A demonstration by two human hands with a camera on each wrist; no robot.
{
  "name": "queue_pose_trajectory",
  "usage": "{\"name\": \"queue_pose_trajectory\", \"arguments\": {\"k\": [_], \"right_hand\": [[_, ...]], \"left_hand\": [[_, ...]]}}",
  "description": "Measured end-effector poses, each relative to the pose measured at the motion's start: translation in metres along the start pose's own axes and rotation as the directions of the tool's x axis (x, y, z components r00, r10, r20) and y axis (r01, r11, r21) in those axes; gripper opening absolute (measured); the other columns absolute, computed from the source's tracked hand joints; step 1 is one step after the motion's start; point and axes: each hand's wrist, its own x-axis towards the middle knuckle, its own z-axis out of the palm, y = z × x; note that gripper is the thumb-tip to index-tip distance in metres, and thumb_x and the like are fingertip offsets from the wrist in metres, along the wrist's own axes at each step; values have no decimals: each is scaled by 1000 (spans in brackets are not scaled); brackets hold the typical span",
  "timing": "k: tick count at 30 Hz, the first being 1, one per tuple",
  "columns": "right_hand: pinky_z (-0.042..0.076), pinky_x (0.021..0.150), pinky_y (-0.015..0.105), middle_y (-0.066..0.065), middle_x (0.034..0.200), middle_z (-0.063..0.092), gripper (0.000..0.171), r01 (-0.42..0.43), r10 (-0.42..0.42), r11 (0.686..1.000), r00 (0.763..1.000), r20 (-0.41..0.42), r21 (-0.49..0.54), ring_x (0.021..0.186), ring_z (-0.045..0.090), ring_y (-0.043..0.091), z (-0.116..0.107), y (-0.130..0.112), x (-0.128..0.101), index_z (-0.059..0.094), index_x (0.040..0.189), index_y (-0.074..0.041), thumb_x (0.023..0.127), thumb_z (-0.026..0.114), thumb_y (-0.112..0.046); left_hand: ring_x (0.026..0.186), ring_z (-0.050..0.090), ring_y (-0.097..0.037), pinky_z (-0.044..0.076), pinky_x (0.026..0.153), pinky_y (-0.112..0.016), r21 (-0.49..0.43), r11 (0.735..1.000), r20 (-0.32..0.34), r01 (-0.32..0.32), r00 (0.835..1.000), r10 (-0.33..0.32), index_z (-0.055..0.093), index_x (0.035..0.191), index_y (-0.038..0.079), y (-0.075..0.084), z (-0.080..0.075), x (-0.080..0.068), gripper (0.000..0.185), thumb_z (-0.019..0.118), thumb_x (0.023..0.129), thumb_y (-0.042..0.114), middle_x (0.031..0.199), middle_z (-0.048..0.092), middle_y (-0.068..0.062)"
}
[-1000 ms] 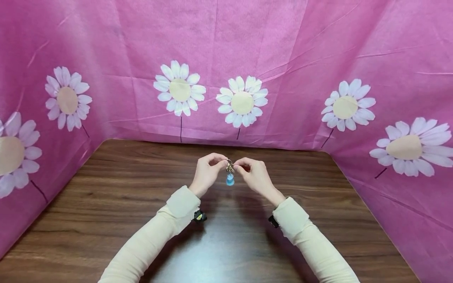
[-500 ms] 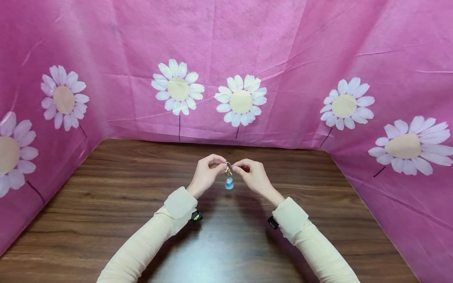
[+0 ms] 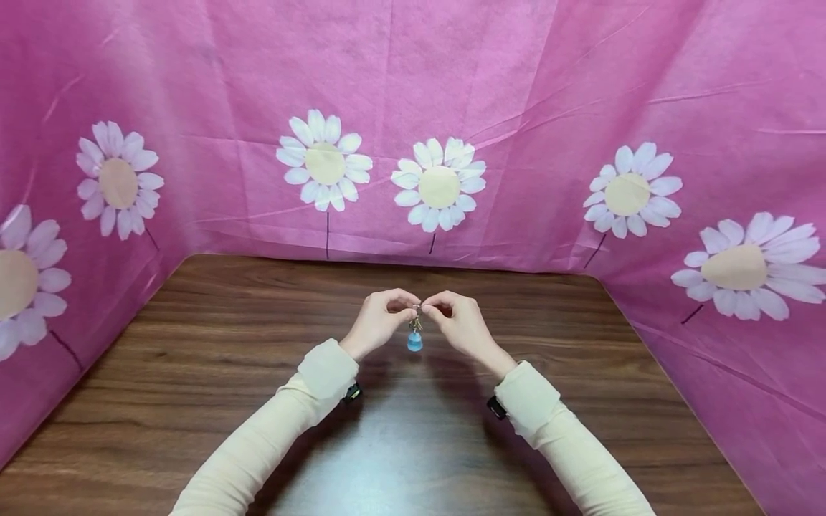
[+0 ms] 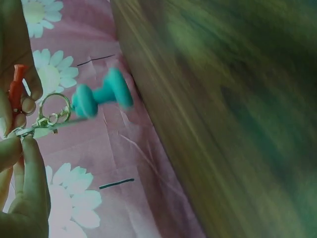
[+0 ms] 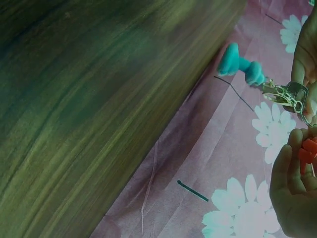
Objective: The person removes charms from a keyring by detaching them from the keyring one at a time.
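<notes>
Pink cloth [image 3: 516, 86] printed with large white daisies hangs as a backdrop on three sides, walling in a dark brown wooden table [image 3: 193, 373] with a visible grain. No brand, label or writing can be read anywhere.

Two arms in cream long sleeves [image 3: 323, 373] reach in from the bottom edge, cut off below the elbow. A small dark device sits at each wrist, mostly hidden under the cuffs.

Both hands meet above the middle of the table, fingertips almost touching. The left hand [image 3: 377, 322] and the right hand [image 3: 461, 322] each have thumb and forefinger curled in, pinching a small metal key ring [image 3: 416, 315] with a clasp between them. A little turquoise charm [image 3: 414, 342] hangs from the ring, dangling just above the table and between the two hands.

In the left wrist view the ring [image 4: 52, 106] and clasp show clearly beside the fingers [image 4: 29, 163], and the charm [image 4: 101, 96], waisted like a spool, is blurred. A small orange-red piece [image 4: 17, 87] is tucked in one of the hands; it also shows in the right wrist view [image 5: 308, 151], but what it is, possibly a second charm, is hard to make out. Both wrist views are dim, tilted and green-tinted.
</notes>
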Motion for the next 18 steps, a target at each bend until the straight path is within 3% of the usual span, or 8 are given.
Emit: {"name": "queue_pose_trajectory", "arguments": {"k": [4, 8, 13, 18], "right_hand": [[46, 62, 23, 2, 81, 69, 6, 18, -18, 999, 1000, -5, -34, 71, 57, 10, -1, 0, -3, 70, 86, -9, 84, 66, -13], [46, 63, 23, 1, 83, 69, 8, 16, -15, 999, 1000, 18, -39, 72, 58, 10, -3, -1, -3, 71, 87, -10, 84, 66, -15], [48, 68, 26, 3, 86, 71, 12, 24, -23, 999, 999, 42, -31, 81, 63, 14, -9, -2, -3, 72, 91, -9, 80, 69, -13], [51, 68, 30, 5, 86, 69, 17, 68, -68, 998, 997, 40, 2, 77, 62, 16, -11, 0, -4, 71, 91, -6, 74, 73, -5]], "left_hand": [[77, 67, -15, 53, 69, -24, 129, 990, 8, -61, 998, 61, 70, 89, 8, 4, 0, 0, 8, 67, 81, 8, 84, 71, -4], [73, 66, -12, 52, 66, -24, 211, 973, -24, -98, 994, 106, 71, 85, 9, 7, -3, 0, 6, 69, 80, 10, 81, 71, -1], [72, 66, -14, 53, 67, -25, 219, 967, -71, -127, 987, 146, 71, 83, 9, 9, -5, 0, 5, 69, 79, 7, 81, 70, -2], [71, 66, -14, 53, 66, -25, 209, 964, -116, -162, 975, 189, 71, 82, 9, 8, -4, -1, 4, 70, 78, 7, 79, 70, -3]]}}
